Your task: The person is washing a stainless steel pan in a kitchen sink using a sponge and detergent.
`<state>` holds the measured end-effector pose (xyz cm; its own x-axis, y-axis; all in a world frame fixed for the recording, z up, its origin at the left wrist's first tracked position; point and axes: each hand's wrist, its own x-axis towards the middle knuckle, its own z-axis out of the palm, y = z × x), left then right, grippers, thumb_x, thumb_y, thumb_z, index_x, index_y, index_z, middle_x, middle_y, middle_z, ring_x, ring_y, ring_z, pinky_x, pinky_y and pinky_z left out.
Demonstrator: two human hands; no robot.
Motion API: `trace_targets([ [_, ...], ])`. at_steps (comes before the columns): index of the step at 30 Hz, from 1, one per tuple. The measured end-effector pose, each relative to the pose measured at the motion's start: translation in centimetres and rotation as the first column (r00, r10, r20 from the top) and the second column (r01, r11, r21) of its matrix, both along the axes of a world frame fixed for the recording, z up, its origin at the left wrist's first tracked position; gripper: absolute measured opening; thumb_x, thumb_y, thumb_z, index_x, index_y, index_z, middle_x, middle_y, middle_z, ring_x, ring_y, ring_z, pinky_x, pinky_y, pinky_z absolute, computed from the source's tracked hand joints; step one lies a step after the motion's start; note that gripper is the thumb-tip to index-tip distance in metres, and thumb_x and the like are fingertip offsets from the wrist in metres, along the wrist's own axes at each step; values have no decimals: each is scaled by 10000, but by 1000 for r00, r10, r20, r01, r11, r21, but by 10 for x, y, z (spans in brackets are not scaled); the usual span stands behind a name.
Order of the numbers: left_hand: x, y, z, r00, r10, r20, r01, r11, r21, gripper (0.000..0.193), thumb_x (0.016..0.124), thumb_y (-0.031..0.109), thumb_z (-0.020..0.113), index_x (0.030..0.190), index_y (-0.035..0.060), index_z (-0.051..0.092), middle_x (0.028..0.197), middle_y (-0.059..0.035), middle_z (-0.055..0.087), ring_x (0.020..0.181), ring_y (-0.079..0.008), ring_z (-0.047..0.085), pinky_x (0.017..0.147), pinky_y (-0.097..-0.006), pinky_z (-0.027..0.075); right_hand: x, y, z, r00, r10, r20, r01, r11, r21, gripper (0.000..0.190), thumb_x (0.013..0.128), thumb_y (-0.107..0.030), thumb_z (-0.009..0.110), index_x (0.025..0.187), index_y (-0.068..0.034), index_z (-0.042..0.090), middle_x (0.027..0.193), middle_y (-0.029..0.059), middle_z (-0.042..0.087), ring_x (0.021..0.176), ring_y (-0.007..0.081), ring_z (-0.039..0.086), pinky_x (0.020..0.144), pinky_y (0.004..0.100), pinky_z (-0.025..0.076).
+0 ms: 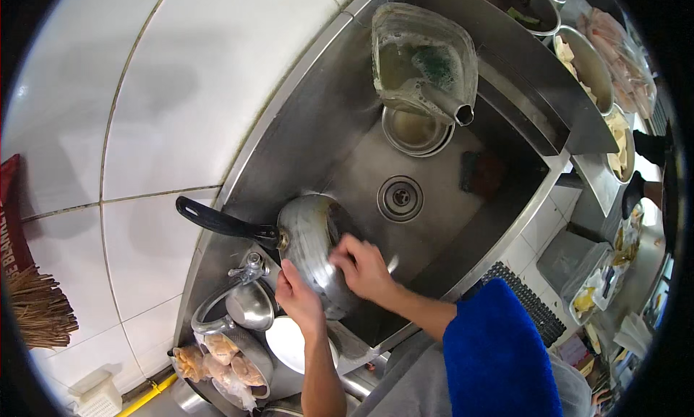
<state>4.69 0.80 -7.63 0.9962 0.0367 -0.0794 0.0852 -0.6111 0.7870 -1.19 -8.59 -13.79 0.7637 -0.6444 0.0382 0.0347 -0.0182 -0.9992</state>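
A metal pan (pixel 312 243) with a black handle (pixel 225 220) is tilted on its side at the near left end of the stainless steel sink (pixel 352 173). My left hand (pixel 298 300) grips its rim near the handle, with the thumb on the outer wall. Against the pan's side, towards the basin, my right hand (pixel 362 266) has curled fingers; whether they hold something small cannot be told. A cut plastic container (pixel 390 86) of soapy water, with a green scouring pad (pixel 435 64) in it, stands above round metal bowls (pixel 416 135). The drain (pixel 400 198) lies beyond my right hand.
A faucet (pixel 209 308), a small metal bowl (pixel 250 306), a white plate (pixel 293 344) and a pot with bagged food (pixel 246 371) crowd the left ledge. Food containers (pixel 588 64) line the upper right. The sink's raised rim (pixel 504 211) runs along the near side.
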Motion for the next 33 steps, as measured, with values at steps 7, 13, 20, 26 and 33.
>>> trace_targets([
  [7,-2,0,-1,999,24,-34,-25,999,-38,460,1016,323,463,670,20,452,612,53,365,585,-65,293,496,-281,248,5,-7,8,990,102,-96,-77,968,239,149,860,-122,620,825,-5,534,713,219,584,681,407,609,592,434,460],
  [13,-4,-5,-2,998,-8,-54,5,999,-54,472,1013,328,467,661,15,442,612,50,372,593,-63,298,499,-278,259,42,-30,-11,996,23,-83,-15,996,93,151,832,-133,642,826,-17,545,717,203,587,653,404,586,563,467,432],
  [20,-1,5,-3,999,31,-23,-31,1000,-1,474,1012,324,468,669,-3,450,600,38,362,592,-71,300,505,-286,267,-10,10,0,1000,-3,21,1,996,88,167,852,-105,629,780,5,526,698,185,564,585,200,498,581,345,438],
  [26,-3,-4,-2,998,-43,-48,44,999,14,479,1010,330,468,661,4,442,599,39,368,588,-71,305,498,-286,261,66,-42,-37,993,-17,-115,36,987,159,204,855,-138,638,791,11,513,695,186,541,609,182,467,586,353,428],
  [33,-3,-1,5,999,51,-20,-50,999,19,485,1010,337,469,653,11,431,599,50,354,585,-66,294,494,-285,247,-10,4,9,994,110,-19,-105,979,174,196,860,-175,625,808,-13,529,700,199,573,670,361,609,621,396,464],
])
